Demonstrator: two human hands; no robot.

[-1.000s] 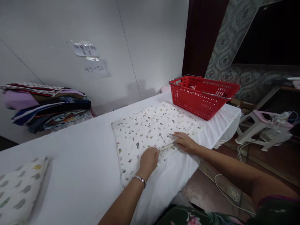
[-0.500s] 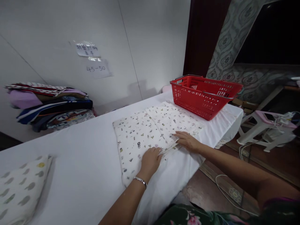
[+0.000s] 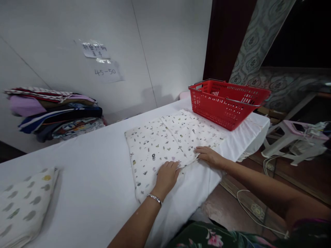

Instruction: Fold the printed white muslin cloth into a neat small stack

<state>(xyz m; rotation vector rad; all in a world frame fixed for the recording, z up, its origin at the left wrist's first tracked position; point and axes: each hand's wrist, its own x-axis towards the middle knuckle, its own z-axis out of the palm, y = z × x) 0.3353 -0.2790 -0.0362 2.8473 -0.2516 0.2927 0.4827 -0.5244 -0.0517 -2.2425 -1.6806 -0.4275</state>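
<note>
A white cloth (image 3: 162,144) printed with small grey, green and mauve motifs lies folded flat on the table, a crease running across its middle. My left hand (image 3: 167,176), with a silver bracelet at the wrist, is closed on its near edge. Farther right along the same edge, my right hand (image 3: 209,156) grips the cloth, fingers on top; its thumb is mostly hidden. A short stretch of layered edge shows between the hands. At the lower left lies another folded white cloth (image 3: 26,203) with larger grey-green shapes and a yellow one.
A red plastic basket (image 3: 217,106) with metal handles stands at the table's far right, touching or close to the cloth. A pile of folded clothes (image 3: 59,115) sits beyond the back edge by the wall. Right of the white-covered table (image 3: 90,186) is a stool (image 3: 292,137) carrying cables.
My right hand has shifted slightly right along the cloth's near edge. The edge between my hands lies flatter and neater. My left hand has stayed nearly in place.
</note>
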